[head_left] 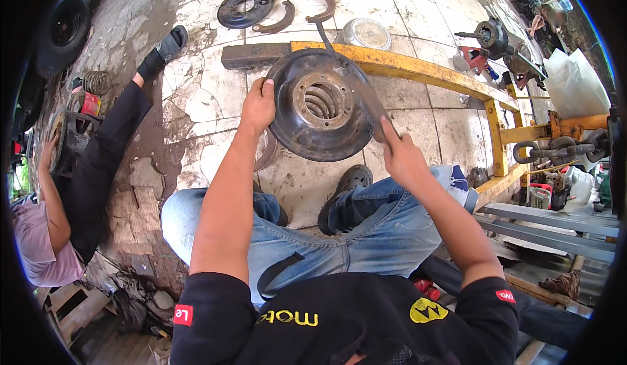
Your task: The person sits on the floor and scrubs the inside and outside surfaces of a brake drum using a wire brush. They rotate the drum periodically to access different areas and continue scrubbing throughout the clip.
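Observation:
A round black brake backing plate [290,130] with a rusty bolt-holed centre is held up in front of my knees. My left hand [259,106] grips its left rim, thumb on the front face, the other fingers mostly hidden. My right hand [405,159] is closed round a long flat dark tool [369,104], which lies across the right part of the plate; its exact kind cannot be made out. Through the plate's centre hole a coil spring [320,102] shows behind it.
A yellow metal frame [424,70] runs behind the plate to the right. Beyond it lie another backing plate [228,9], curved brake shoes [277,20] and a round metal pan [366,33]. A chain [555,151] hangs right. Another person's leg [114,149] stretches along the left.

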Demonstrator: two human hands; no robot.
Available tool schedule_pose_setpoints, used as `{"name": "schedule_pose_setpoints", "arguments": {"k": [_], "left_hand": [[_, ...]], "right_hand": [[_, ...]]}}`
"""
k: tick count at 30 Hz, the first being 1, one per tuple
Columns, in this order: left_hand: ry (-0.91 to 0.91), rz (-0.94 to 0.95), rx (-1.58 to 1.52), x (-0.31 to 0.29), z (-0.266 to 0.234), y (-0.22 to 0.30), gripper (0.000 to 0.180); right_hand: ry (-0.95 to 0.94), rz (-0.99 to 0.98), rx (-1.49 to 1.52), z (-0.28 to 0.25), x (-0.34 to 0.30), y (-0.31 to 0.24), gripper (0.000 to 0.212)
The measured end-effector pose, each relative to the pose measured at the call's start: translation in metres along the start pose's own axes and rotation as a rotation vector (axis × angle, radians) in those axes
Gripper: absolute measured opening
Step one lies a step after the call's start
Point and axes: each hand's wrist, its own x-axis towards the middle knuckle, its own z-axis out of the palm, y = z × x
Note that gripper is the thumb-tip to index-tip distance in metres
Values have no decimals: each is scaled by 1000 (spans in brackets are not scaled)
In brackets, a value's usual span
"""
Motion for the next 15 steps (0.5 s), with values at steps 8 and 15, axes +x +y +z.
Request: {"name": "schedule_pose_setpoints", "arguments": {"k": [8,15], "left_hand": [[32,-72,139,-14,-3,26,49],[12,-114,81,-13,-5,35,47]], "right_hand": [[335,9,171,-23,140,4,55],[108,26,-114,23,65,32,66]]}}
